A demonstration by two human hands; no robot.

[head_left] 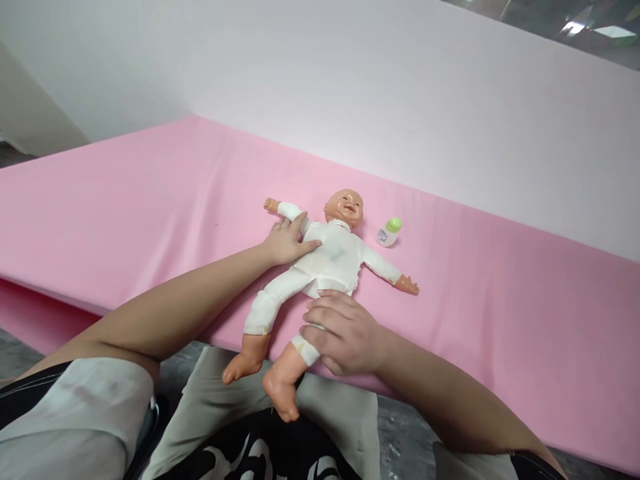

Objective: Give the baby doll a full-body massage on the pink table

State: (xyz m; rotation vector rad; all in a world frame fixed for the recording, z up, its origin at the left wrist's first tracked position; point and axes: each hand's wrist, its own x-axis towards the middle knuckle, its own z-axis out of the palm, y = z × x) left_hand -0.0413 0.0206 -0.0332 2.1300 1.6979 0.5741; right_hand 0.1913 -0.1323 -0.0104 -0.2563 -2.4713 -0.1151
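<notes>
A baby doll in a white suit lies on its back on the pink surface, head toward the wall, bare feet hanging over the near edge. My left hand rests flat on the doll's side, under its raised arm, fingers spread on the chest. My right hand lies over the doll's thigh, fingers curled around the white trouser leg. A small white bottle with a green cap lies on the surface just right of the doll's head, apart from both hands.
A white wall rises behind the pink surface. The surface's near edge runs just in front of my lap. My knees in light trousers and grey floor show below.
</notes>
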